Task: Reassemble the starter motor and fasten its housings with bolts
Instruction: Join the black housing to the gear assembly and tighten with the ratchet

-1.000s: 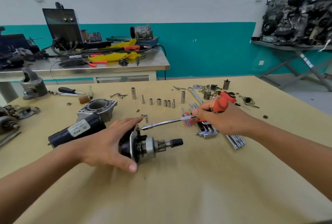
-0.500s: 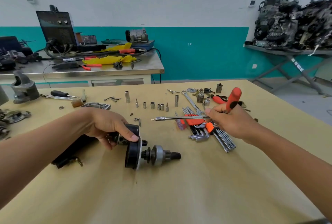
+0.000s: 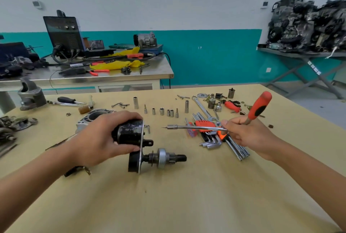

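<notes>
The black starter motor lies on the yellow table, its pinion shaft pointing right. My left hand grips its upper black cylinder from above. My right hand holds a red-handled screwdriver; its long steel shank points left, with the tip a little right of the motor and above the table. Behind my left hand sits a grey aluminium nose housing, partly hidden. Two small bolts lie just beside the motor's flange.
A row of sockets stands behind the motor. Hex keys with an orange holder and a spanner lie under the screwdriver. Loose nuts and parts sit at the back right, a cast housing at the far left.
My left hand shifted right along the motor and now grips its upper cylinder near the flange. The motor has turned slightly. My right hand with the screwdriver stayed about where it was.
</notes>
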Demonstrator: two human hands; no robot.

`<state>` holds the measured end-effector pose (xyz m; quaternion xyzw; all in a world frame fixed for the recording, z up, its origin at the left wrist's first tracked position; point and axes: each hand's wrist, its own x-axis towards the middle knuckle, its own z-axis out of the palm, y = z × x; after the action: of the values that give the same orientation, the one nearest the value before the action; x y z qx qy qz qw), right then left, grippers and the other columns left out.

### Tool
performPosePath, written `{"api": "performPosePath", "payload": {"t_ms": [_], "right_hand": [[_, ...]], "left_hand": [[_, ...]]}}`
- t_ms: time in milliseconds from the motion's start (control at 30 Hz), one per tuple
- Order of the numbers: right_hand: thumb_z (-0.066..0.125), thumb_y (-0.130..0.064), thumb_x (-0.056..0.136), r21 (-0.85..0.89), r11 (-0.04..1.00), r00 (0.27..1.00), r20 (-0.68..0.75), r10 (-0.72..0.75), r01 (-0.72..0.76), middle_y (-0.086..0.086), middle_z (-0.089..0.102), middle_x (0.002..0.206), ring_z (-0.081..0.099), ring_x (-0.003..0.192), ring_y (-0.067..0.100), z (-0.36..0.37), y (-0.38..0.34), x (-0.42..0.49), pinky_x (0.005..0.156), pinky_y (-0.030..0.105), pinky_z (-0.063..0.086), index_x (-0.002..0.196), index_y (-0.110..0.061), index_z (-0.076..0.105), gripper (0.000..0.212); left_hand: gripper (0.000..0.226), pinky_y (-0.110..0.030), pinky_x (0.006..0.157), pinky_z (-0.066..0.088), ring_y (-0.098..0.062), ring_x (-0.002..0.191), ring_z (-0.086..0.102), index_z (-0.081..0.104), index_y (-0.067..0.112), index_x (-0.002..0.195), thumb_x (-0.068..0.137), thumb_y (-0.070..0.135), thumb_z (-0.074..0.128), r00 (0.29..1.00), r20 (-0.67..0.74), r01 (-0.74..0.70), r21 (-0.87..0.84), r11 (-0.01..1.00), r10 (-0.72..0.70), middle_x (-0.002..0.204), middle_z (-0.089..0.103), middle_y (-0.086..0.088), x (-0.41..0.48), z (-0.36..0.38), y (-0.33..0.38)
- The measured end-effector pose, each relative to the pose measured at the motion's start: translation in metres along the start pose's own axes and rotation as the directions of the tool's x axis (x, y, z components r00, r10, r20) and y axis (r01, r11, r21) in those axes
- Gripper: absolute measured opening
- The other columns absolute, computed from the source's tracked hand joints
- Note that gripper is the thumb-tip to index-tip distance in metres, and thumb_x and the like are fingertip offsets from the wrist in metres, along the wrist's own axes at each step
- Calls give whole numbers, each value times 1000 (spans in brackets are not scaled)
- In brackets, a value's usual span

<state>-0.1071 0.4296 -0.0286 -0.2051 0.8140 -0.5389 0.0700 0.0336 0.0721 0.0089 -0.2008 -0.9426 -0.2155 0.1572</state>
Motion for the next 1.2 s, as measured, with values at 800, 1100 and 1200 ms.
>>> {"api": "performPosePath", "payload": {"t_ms": [800,1100,1200], "right_hand": [[62,-35,90,76,993,980,169,-104,92,2,29,54,24,50,17,33,-2,-12,46,24,24,57,-3,53,46],[60,-38,92,58,984,971,159,-176,169,-1,31,51,25,47,15,40,4,-18,45,18,30,62,-15,69,38],[59,-40,90,58,982,974,135,-184,178,-2,31,51,25,47,15,39,4,-19,45,16,31,56,-17,63,42]], "left_hand": [[74,-19,92,35,-7,106,46,41,23,138,90,77,28,990,-20,134,377,916,-137,128,43,11,-59,60,11],[48,-33,86,43,-16,97,48,49,23,112,90,58,26,955,-110,296,338,893,-275,105,44,7,-34,74,32],[45,-33,78,42,-19,90,49,51,19,105,88,53,28,955,-118,297,370,880,-273,99,46,4,-31,75,34]]}}
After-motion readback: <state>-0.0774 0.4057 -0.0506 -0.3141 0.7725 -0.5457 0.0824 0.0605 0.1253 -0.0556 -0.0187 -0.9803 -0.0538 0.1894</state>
